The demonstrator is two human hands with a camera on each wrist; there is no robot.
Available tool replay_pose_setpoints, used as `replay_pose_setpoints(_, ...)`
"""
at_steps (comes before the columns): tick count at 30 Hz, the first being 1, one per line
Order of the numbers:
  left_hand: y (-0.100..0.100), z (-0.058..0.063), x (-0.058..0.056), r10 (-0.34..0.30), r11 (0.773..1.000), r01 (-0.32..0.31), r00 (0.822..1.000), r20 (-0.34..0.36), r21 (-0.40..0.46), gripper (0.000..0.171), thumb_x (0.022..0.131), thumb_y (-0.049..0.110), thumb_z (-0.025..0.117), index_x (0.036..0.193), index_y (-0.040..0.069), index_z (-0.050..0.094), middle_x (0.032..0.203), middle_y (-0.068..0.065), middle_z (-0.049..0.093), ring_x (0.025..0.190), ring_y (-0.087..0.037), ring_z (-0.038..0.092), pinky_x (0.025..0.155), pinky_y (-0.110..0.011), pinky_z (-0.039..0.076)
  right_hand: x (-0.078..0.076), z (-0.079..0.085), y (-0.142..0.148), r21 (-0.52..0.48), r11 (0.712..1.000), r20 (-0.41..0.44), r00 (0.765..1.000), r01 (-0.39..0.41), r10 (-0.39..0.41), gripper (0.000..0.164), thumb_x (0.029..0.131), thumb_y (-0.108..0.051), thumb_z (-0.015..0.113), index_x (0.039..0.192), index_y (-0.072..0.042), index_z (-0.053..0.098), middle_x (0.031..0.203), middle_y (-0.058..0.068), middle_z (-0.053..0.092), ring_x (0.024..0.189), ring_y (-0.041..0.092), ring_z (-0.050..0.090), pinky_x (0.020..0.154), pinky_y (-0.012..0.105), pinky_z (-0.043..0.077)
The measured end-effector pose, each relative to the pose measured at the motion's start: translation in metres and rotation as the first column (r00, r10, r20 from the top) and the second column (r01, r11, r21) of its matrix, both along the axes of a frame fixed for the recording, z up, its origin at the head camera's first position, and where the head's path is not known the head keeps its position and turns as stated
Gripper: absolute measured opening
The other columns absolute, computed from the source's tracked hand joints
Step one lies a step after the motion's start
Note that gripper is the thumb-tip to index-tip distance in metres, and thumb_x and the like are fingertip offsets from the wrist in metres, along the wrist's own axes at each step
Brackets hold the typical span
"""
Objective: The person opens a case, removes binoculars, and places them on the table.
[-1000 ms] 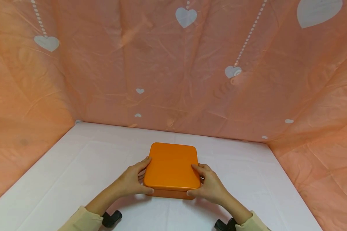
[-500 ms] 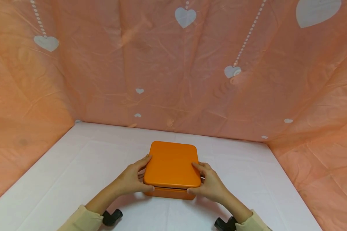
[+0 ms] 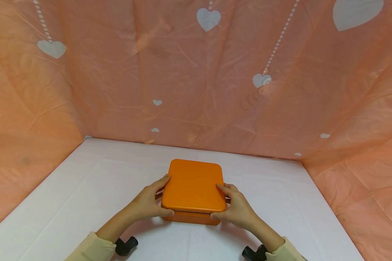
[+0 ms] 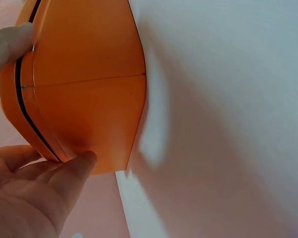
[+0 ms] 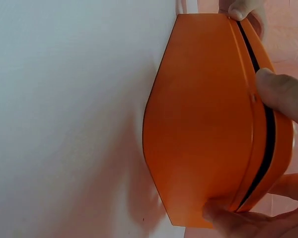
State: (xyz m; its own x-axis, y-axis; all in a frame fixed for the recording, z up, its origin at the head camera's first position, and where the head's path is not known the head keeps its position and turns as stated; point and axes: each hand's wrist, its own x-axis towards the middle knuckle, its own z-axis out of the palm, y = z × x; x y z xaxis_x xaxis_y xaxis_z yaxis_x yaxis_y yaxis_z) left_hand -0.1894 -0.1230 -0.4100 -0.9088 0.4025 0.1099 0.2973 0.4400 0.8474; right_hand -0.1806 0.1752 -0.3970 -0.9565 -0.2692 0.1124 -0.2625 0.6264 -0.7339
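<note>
An orange lidded tin box (image 3: 192, 218) stands on the white tabletop, held at both sides. Its lid (image 3: 194, 185) sits slightly raised along the near edge, and a thin dark gap shows under it. My left hand (image 3: 148, 203) grips the left side, thumb at the near edge and fingers along the side. In the left wrist view one fingertip (image 4: 88, 159) presses the box wall below the seam. Mirroring it, my right hand (image 3: 235, 208) grips the right side; in the right wrist view its thumb (image 5: 275, 87) lies at the gap. The inside of the box is hidden.
A white cloth-covered table (image 3: 117, 170) surrounds the box. Orange curtains (image 3: 196, 108) with white hearts close off the back and both sides. Black wrist mounts (image 3: 126, 246) sit below each forearm, near beige sleeves.
The lid's near edge has risen slightly, opening a dark gap between lid and box that was absent one second ago. Both hands have stayed almost in place.
</note>
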Motion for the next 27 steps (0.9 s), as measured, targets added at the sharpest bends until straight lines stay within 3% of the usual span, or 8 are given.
replay_pose_setpoints(15,0.0000,0.0018,-0.0005,0.058,0.992,-0.064,0.997,-0.054,-0.110,0.107,0.063,0.028,0.089,0.149,0.001,0.032,0.157,-0.017,0.028,0.140,-0.037,0.036,0.107,-0.051,0.041,-0.0002,0.0018,-0.0016,0.040,0.999,-0.010,1.000,0.019,-0.019,0.091,0.058,-0.021,0.092,0.137,-0.003,0.052,0.138,0.019,0.049,0.117,0.036,0.059,0.098,0.047,0.051)
replay_pose_setpoints(27,-0.0001,0.0038,0.0009,0.045,0.992,-0.055,0.995,-0.086,-0.118,0.108,0.063,0.027,0.089,0.150,-0.001,0.029,0.157,-0.018,0.024,0.143,-0.034,0.031,0.110,-0.047,0.038,-0.0004,0.0068,-0.0031,0.073,0.996,-0.038,0.998,0.050,-0.048,0.091,0.057,-0.025,0.093,0.137,-0.006,0.054,0.139,0.017,0.049,0.121,0.037,0.054,0.101,0.053,0.047)
